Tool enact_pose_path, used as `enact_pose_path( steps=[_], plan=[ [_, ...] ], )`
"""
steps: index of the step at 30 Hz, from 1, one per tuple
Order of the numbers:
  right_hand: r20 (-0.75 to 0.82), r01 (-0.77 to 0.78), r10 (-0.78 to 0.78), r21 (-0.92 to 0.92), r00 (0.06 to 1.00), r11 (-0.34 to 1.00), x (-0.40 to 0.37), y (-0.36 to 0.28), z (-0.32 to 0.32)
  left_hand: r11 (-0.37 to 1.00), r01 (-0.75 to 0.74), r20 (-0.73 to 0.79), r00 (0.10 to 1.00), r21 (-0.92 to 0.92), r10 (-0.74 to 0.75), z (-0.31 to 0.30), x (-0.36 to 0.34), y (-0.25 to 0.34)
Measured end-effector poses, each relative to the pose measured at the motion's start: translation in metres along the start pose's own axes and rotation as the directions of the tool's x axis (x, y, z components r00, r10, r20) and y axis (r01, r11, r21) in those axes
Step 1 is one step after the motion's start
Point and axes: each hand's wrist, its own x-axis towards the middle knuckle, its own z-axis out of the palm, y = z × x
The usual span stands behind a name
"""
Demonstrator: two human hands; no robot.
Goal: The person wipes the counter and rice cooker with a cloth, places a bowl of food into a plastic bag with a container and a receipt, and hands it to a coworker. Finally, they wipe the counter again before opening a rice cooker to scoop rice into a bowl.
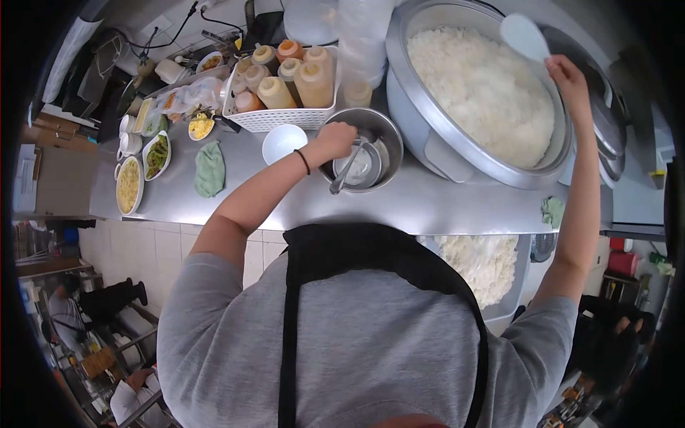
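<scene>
My right hand, raised at the upper right, is closed around the handle of a pale rice paddle. The paddle's blade is over the far rim of a large rice cooker full of white rice. My left hand is closed at the left rim of a metal pot; what its fingers hold, if anything, is hidden. Inside the pot are a smaller round metal vessel with whitish liquid and a metal spoon leaning out toward me. A white bowl stands just left of the pot.
A white basket of squeeze bottles stands behind the bowl. Left are dishes of food and a green cloth. Another cloth lies at the counter's right edge. Below the counter sits a tub of rice. Other people are in the background.
</scene>
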Motion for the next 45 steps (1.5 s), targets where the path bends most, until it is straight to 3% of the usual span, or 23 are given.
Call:
enact_pose_path(
  steps=[1,3,5,7,8,10,13,15,17,19,21,23,25,27,29,33,36,38,41,45],
  plan=[
    [-0.079,-0.029,0.013,-0.201,0.997,0.979,-0.007,0.004,0.006,0.997,-0.050,-0.018,0.999,-0.065,0.049,-0.002,0.000,0.000],
    [-0.087,0.045,-0.114,-0.565,0.990,0.824,-0.025,-0.011,0.017,0.994,-0.072,-0.085,0.994,-0.076,0.066,0.001,-0.001,-0.001],
    [0.054,0.175,-0.204,-0.750,0.977,0.638,-0.035,-0.017,0.026,0.991,-0.103,-0.156,0.984,-0.081,0.089,-0.002,-0.004,0.005],
    [0.144,0.263,-0.272,-0.838,0.952,0.478,-0.036,-0.012,0.035,0.987,-0.132,-0.438,0.884,0.096,0.161,-0.009,-0.012,0.014],
    [0.131,0.247,-0.265,-0.846,0.955,0.472,-0.035,-0.011,0.040,0.983,-0.148,-0.442,0.879,0.104,0.179,-0.016,-0.016,0.021],
    [0.217,0.266,-0.187,-0.916,0.958,0.301,-0.030,-0.008,0.050,0.941,-0.124,-0.519,0.808,0.315,0.280,-0.030,-0.024,0.032],
    [0.263,0.297,-0.161,-0.922,0.951,0.249,-0.022,0.003,0.070,0.902,-0.150,-0.549,0.749,0.404,0.370,-0.049,-0.038,0.042],
    [0.284,0.320,-0.165,-0.909,0.944,0.268,-0.023,-0.003,0.075,0.888,-0.185,-0.546,0.730,0.421,0.411,-0.060,-0.040,0.038],
    [0.310,0.349,-0.172,-0.892,0.935,0.289,-0.034,-0.023,0.087,0.958,-0.240,-0.535,0.794,0.159,0.288,-0.066,-0.040,0.029],
    [0.558,0.594,-0.207,-0.771,0.804,0.229,-0.052,-0.044,0.100,0.958,-0.239,-0.573,0.768,0.158,0.286,-0.066,-0.043,0.027],
    [0.497,0.555,-0.256,-0.785,0.829,0.276,-0.045,-0.048,0.086,0.959,-0.237,-0.612,0.739,0.156,0.282,-0.065,-0.047,0.028],
    [0.437,0.519,-0.294,-0.790,0.850,0.327,-0.038,-0.041,0.075,0.980,-0.191,-0.573,0.797,0.059,0.190,-0.061,-0.050,0.031],
    [0.381,0.395,-0.104,-0.890,0.919,0.226,-0.022,-0.024,0.067,0.975,-0.221,-0.586,0.792,-0.009,0.174,-0.054,-0.041,0.025],
    [0.417,0.424,-0.082,-0.880,0.905,0.214,-0.026,-0.012,0.077,0.964,-0.255,-0.602,0.782,-0.073,0.161,-0.054,-0.034,0.022],
    [0.460,0.461,-0.058,-0.863,0.886,0.205,-0.027,-0.012,0.081,0.949,-0.245,-0.547,0.831,-0.200,0.100,-0.052,-0.032,0.022],
    [0.468,0.441,0.016,-0.843,0.883,0.307,-0.034,-0.014,0.085,0.954,-0.274,-0.613,0.777,-0.123,0.144,-0.045,-0.028,0.024],
    [0.459,0.410,0.055,-0.836,0.887,0.364,-0.037,-0.015,0.087,0.939,-0.296,-0.607,0.783,-0.174,0.134,-0.039,-0.023,0.020],
    [0.449,0.381,0.088,-0.833,0.889,0.402,-0.043,-0.012,0.091,0.877,-0.342,-0.547,0.830,-0.338,0.113,-0.034,-0.019,0.017],
    [0.395,0.315,0.067,-0.813,0.916,0.489,-0.053,-0.013,0.096,0.906,-0.309,-0.569,0.817,-0.290,0.096,-0.035,-0.021,0.021],
    [0.466,0.383,0.007,-0.734,0.885,0.561,-0.057,-0.029,0.105,0.880,-0.342,-0.625,0.778,-0.331,0.068,-0.025,-0.013,0.010]
  ],
)
